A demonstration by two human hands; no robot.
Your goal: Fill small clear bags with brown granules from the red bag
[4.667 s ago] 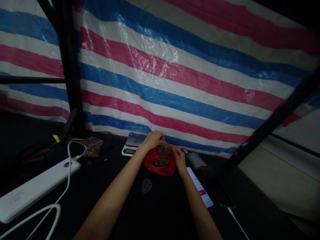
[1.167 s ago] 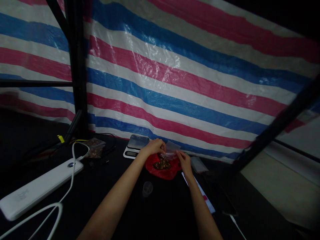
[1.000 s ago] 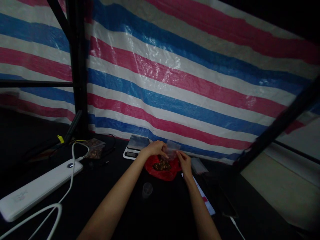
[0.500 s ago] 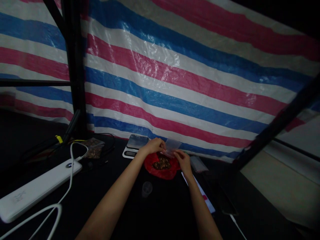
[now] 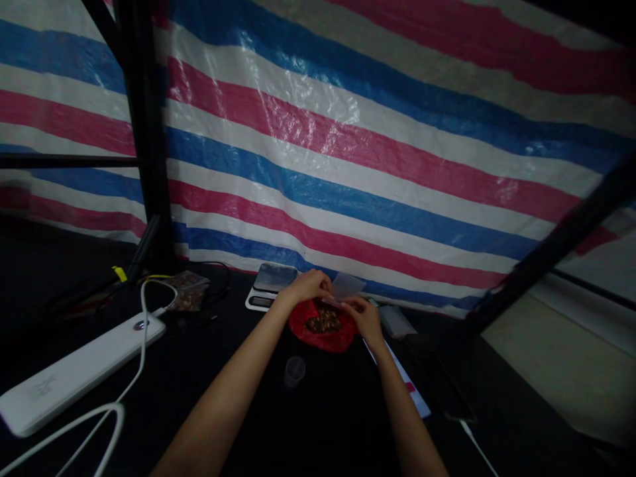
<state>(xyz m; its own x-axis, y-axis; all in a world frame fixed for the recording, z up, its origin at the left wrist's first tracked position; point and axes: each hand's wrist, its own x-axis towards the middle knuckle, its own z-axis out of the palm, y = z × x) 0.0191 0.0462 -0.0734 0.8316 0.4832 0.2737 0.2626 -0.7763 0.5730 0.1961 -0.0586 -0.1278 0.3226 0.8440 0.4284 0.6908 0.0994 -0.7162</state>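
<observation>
My left hand and my right hand pinch the near edge of a small clear plastic bag, one at each side. The bag stands up and away from me, above the far rim of a red plastic bag. That red bag lies spread open on the dark table, with brown, grain-like bits heaped in it. A small clear plastic cup is on the table nearer to me. Just left of my left hand is a white digital scale with a dark plate.
On the left lie a white power strip with a white cable and a clear bag of brown bits. Clear plastic bags and a lit phone-like screen lie right. Striped sheeting hangs behind.
My hands have drawn slightly closer together at the edge of the clear bag. The whole view has shifted a little; the things on the table stay put.
</observation>
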